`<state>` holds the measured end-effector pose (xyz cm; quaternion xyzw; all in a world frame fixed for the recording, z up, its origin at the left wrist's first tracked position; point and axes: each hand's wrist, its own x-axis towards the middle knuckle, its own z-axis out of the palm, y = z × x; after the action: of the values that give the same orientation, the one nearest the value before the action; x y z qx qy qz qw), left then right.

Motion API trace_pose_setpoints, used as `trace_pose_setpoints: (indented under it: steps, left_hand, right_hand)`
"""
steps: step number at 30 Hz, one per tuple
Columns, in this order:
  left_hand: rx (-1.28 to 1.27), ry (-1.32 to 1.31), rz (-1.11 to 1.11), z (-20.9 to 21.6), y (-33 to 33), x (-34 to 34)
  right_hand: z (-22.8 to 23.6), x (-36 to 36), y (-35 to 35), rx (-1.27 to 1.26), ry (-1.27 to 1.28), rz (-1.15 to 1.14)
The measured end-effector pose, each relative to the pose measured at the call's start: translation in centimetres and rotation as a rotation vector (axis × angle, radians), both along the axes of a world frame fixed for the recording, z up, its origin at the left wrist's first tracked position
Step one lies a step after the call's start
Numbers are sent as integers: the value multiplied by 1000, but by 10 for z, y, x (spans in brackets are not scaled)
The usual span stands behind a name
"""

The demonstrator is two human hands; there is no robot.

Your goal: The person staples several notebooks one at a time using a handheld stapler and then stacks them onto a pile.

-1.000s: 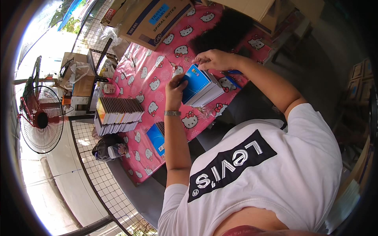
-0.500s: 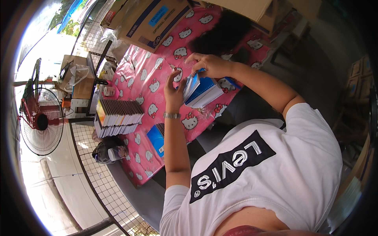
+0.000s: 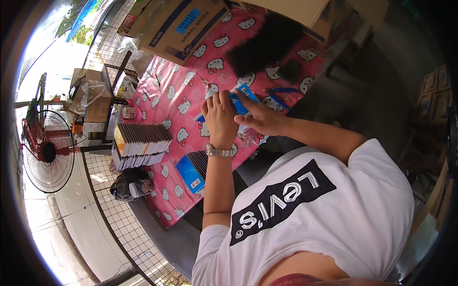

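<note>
From where I stand, both hands meet over the blue-covered notebooks (image 3: 248, 92) on the far part of the pink patterned tablecloth (image 3: 194, 153), in front of the person. The left hand (image 3: 220, 113) lies back upward, its fingers close together and bent over the far side; it seems placed to steady the covers, though I can't tell what its fingertips grip, since the palm is hidden. The right hand (image 3: 261, 118) comes in from the right, a finger stretched along the blue cover and the thumb well apart from it, blue showing between; a spread like that probably keeps the cover flat and square. How many notebooks lie under the hands I can't tell.

To the left, a row of notebooks (image 3: 143, 139) is packed tight, dark bound edges all on one side, I'd guess so the books brace one another and stay even. Nearer, beside the left forearm, a smaller blue-fronted batch (image 3: 190, 173) has its dark edges turned the same way, within easy reach of that arm.

Blue pens (image 3: 281, 89) lie just beyond the right hand, likely kept out of the way. A large carton (image 3: 179, 35) sits at the far edge, leaving the middle for handling. Off the table to the left stands a fan (image 3: 47, 151), perhaps there against the heat.
</note>
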<state>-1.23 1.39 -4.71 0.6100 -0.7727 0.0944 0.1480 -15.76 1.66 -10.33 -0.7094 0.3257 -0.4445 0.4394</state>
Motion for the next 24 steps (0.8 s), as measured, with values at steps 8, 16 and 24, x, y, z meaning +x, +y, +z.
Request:
trace_pose_setpoints:
  steps: [8,16,24]
  left_hand:
    - [54,103,-222,14,-7,7]
    - [69,175,-226,9,-10,4]
    - [103,191,-201,10,-9,4]
  right_hand:
    - [38,-47,-72,-160,62,114]
    - [42,-49,-75,-347,162,88]
    - [41,-47,-66,-252,-12,118]
